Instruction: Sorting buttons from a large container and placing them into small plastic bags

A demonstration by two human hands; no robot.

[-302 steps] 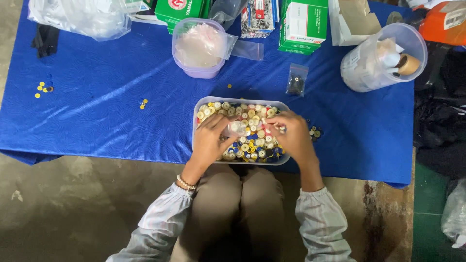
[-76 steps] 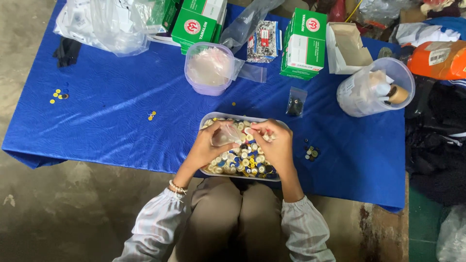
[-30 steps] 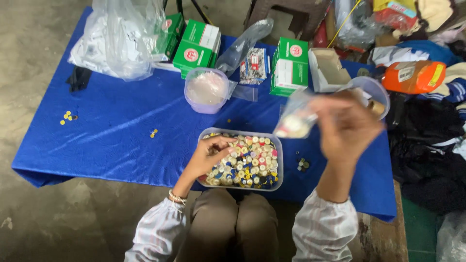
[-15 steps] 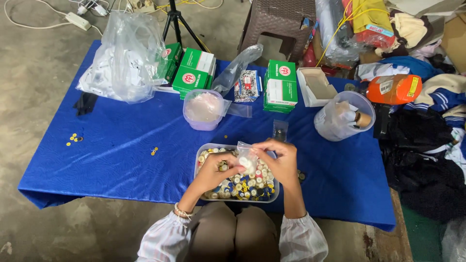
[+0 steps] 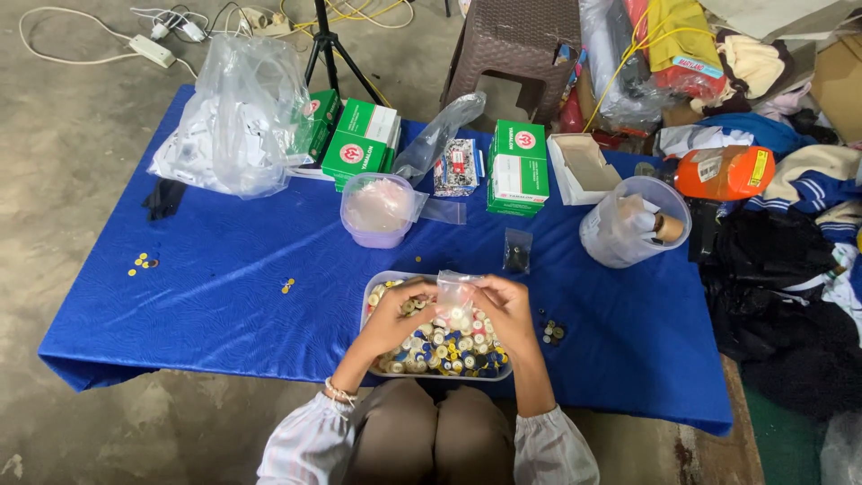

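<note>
Now that the right hand (image 5: 510, 310) has come back down from its raised reach, both it and the left hand (image 5: 395, 314) pinch a small clear bag (image 5: 455, 292) over the tray of small caps (image 5: 431, 346) on the blue desk (image 5: 224, 287), so bagging resumes.

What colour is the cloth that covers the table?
The table cloth is bright blue; the head view shows it best, under the clear plastic tray of small caps.

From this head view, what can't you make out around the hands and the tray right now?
- Small clear bag, head view: contents too small to tell.
- Tray of small round pieces: partly covered by the left hand and right hand.
- Each hand's grip on the bag: fingertips too small to resolve.
- Lidded tub: cloudy wall hides the contents.
</note>
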